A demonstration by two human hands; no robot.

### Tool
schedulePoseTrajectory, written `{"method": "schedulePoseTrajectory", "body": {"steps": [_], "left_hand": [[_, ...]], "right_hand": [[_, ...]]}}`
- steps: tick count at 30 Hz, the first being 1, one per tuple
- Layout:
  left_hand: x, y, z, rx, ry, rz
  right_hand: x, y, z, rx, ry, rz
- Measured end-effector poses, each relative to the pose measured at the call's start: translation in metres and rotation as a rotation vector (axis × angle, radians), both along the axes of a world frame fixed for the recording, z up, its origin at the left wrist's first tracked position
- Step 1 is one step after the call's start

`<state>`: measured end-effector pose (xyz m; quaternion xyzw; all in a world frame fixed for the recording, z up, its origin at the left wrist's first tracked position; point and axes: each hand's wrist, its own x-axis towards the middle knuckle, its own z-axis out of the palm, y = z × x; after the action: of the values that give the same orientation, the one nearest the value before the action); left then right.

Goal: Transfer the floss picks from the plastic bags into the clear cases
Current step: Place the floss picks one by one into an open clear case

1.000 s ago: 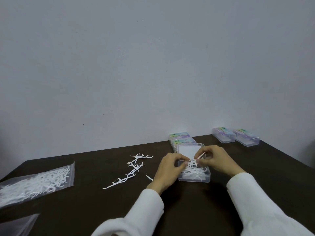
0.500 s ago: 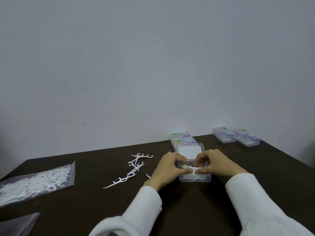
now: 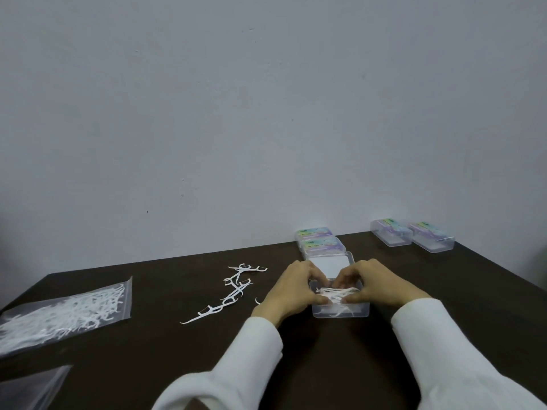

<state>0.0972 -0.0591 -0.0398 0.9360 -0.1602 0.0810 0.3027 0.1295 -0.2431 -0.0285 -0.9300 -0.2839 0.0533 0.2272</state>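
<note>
Head view. Both hands are working over an open clear case (image 3: 340, 311) that is sitting on the dark worktop (image 3: 296, 365), right of centre. The left hand (image 3: 291, 291) is resting against the left wall of the case with its fingers curled, and the right hand (image 3: 376, 287) is mirroring it on the right wall. Between them, the thumbs and fingertips of both grips are pinching a small bundle of floss picks (image 3: 336, 292) lying crosswise just above the case opening; more picks are lying on the case floor beneath. The hinged lid (image 3: 328, 263) of the case is lying open on the far side, touching the case.

A scatter of loose floss picks (image 3: 233, 291) is lying on the worktop just left of the left hand. Further left, a plastic bag (image 3: 65, 315) holding many white picks is lying flat, well apart from the case. A second plastic bag (image 3: 29, 386) is showing partly at the bottom-left corner; its contents cannot be told.

Behind the open lid, two closed labelled cases (image 3: 321, 242) are sitting one behind the other. Two further closed cases (image 3: 411, 238) are standing side by side at the far right corner of the worktop, near the grey wall (image 3: 266, 113). White sleeves (image 3: 236, 368) are covering both forearms.
</note>
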Motion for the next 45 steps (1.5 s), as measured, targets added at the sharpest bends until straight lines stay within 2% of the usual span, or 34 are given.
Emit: {"method": "schedulePoseTrajectory", "body": {"steps": [2, 7, 13, 17, 25, 32, 40, 45], "left_hand": [[0.001, 0.000, 0.000, 0.016, 0.009, 0.006], [0.002, 0.001, -0.001, -0.040, 0.032, 0.007], [0.002, 0.004, -0.002, -0.184, 0.051, 0.006], [0.002, 0.005, -0.002, -0.171, 0.042, -0.009], [0.002, 0.004, -0.004, -0.175, 0.034, -0.004], [0.003, 0.005, -0.004, -0.110, 0.002, -0.029], [-0.002, 0.002, -0.001, -0.051, -0.073, -0.004], [-0.011, 0.013, 0.003, -0.120, -0.135, 0.060]], "right_hand": [[0.000, 0.000, 0.000, -0.022, -0.014, -0.011], [-0.002, -0.002, 0.003, 0.096, -0.043, -0.023], [-0.001, -0.005, 0.002, 0.081, -0.117, -0.020], [-0.002, -0.002, 0.003, 0.085, -0.057, 0.022], [-0.002, 0.001, 0.001, -0.101, -0.050, 0.011], [-0.006, 0.002, 0.005, -0.094, -0.017, 0.035], [-0.009, 0.005, 0.007, 0.131, -0.113, -0.014], [-0.014, 0.017, 0.008, 0.206, -0.197, 0.013]]}}
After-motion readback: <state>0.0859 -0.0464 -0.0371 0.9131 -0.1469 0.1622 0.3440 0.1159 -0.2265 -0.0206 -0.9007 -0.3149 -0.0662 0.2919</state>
